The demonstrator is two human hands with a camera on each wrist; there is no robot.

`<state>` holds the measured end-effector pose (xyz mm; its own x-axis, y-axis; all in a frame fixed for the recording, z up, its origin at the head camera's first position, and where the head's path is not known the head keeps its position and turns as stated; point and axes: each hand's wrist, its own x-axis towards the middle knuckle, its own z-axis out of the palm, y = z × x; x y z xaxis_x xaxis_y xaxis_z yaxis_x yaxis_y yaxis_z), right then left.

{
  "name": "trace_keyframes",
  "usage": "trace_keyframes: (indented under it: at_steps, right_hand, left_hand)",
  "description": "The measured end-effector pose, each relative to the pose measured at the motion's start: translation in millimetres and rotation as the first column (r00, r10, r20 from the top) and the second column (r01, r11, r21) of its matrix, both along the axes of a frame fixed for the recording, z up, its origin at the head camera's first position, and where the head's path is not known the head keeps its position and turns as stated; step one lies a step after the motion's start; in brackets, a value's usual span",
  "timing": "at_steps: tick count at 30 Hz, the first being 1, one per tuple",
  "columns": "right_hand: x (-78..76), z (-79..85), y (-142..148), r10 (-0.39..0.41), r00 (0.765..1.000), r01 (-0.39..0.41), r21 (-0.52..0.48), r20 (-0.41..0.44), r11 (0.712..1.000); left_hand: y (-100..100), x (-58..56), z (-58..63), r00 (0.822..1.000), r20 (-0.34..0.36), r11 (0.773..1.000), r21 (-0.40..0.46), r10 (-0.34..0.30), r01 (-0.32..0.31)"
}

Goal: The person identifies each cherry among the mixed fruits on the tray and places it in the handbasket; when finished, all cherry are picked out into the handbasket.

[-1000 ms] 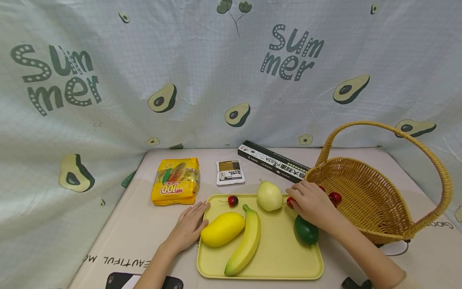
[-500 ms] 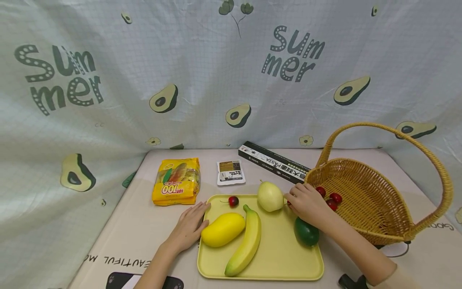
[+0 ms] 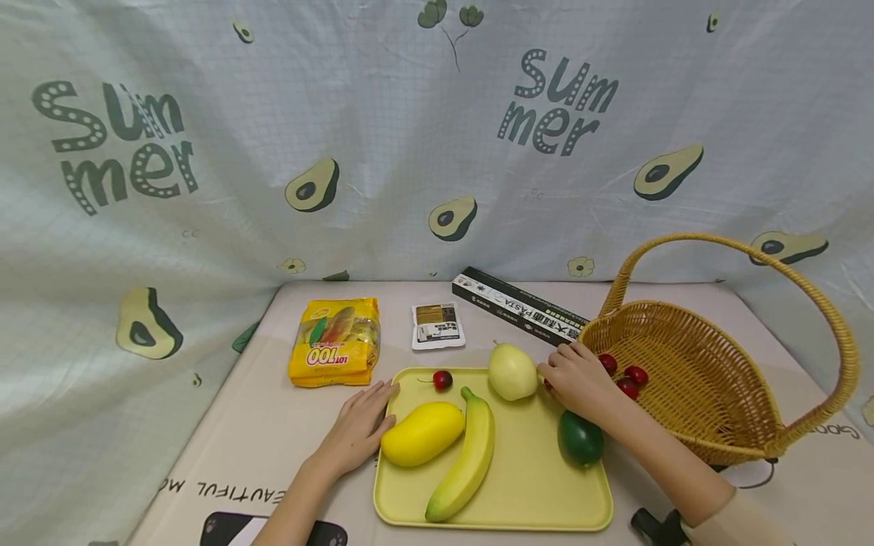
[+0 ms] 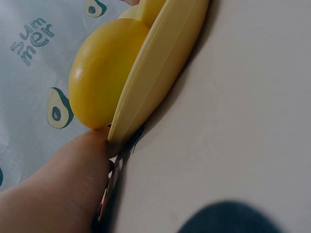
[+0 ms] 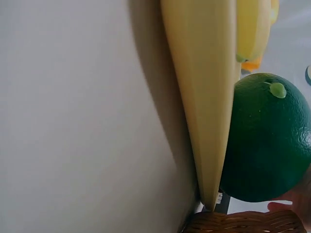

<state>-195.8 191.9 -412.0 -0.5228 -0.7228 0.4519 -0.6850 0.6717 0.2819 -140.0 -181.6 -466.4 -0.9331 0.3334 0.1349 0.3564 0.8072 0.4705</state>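
Note:
My left hand (image 3: 355, 428) lies at the left rim of a yellow tray (image 3: 493, 525), fingers extended, next to a yellow mango (image 3: 422, 434). At the tray's upper right corner my right hand (image 3: 583, 379) pinches a red cherry (image 5: 279, 207), mostly hidden by the fingers in the head view. A pale green pear (image 3: 512, 371) is just left of those fingertips. Below the right hand sits a dark green, smooth oval fruit (image 3: 580, 438). A banana (image 3: 464, 462) lies beside the mango, and another cherry (image 3: 442, 380) is near the tray's top edge.
A wicker basket (image 3: 696, 364) with a tall handle stands right of the tray, several cherries (image 3: 628, 388) inside. Behind the tray are a black pasta box (image 3: 519, 307), a small white-edged packet (image 3: 438, 326) and a yellow bag (image 3: 334, 343). A printed curtain (image 3: 382, 136) hangs behind.
My right hand has drawn slightly left and back, its fingers now covering most of the cherry. More cherries in the basket have come into sight. The left hand stays put.

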Motion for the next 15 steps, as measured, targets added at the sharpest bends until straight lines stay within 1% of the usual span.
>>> trace_keyframes:
  at_steps: [10, 15]
  right_hand:
    - [-1.0, 1.3, 0.4, -0.031, 0.999, 0.029, 0.036, 0.042, 0.999]
    - [-0.7, 3.2, 0.8, -0.053, 0.996, 0.048, 0.079, 0.065, 0.996]
  left_hand:
    - [0.6, 0.6, 2.0, 1.000, 0.008, 1.000, 0.005, -0.003, 0.003]
    - [0.8, 1.4, 2.7, 1.000, 0.011, 1.000, 0.003, 0.003, -0.003]
